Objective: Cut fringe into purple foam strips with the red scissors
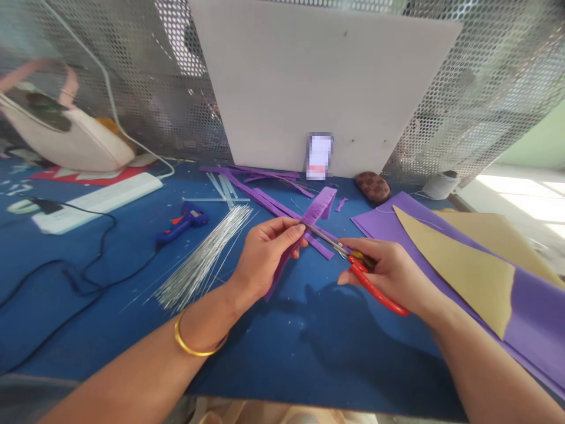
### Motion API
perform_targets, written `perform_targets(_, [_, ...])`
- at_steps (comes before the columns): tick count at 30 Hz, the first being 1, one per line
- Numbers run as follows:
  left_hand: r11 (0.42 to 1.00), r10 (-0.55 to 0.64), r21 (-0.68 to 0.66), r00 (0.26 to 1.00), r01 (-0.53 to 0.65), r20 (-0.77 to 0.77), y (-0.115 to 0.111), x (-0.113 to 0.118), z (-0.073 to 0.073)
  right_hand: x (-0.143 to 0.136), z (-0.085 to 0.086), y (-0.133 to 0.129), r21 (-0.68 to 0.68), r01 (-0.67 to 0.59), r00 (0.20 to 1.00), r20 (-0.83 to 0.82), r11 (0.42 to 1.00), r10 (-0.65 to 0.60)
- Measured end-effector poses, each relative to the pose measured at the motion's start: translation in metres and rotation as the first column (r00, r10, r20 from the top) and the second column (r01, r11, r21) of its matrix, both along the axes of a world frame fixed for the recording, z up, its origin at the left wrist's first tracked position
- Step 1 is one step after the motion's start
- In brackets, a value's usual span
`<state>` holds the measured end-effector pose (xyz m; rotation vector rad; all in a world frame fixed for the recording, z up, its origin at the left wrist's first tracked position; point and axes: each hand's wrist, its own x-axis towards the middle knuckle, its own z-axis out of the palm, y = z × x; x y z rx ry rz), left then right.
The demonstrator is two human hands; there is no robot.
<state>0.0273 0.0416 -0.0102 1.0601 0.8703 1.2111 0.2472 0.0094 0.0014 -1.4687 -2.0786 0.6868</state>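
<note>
My left hand (278,247) pinches a folded strip of purple paper (321,205) between thumb and fingers; one end stands up above the thumb and the other hangs below the palm. In my right hand (392,265) are red-handled scissors (375,288), their blades pointing left and reaching the strip beside my left thumb. Whether the blades are parted there is too small to tell. Beneath and behind the hands, more purple strips (269,203) lie across the blue table (282,353). A small purple scrap (341,204) rests beyond them.
Left of my hands lie a bundle of thin wires (207,256), glue sticks (223,187), a blue glue gun (183,222) with its cord, and a white power strip (99,203). Purple sheets (392,215) and tan paper (463,265) cover the right side. A phone (319,156) leans against a white board (331,76).
</note>
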Motion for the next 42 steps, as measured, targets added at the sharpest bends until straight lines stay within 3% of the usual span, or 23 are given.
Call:
perform_targets(10, [0.995,0.061,0.089,0.994,-0.053,-0.089,0.0003,0.0,0.0002,-0.0012,0.0029,-0.0007,0.087,0.002,0.992,0.125,0.996,-0.012])
perform_targets(26, [0.991,0.121,0.06,0.991,-0.117,-0.062,0.0011,0.0024,-0.0018,-0.0028,0.0033,0.0005,0.159,-0.013,0.978,0.208,0.987,-0.02])
perform_targets(42, [0.994,0.065,0.096,0.994,-0.057,-0.088,0.0,0.0021,-0.0023,-0.0051,0.0014,0.0004,0.125,-0.007,0.982,0.189,0.992,-0.017])
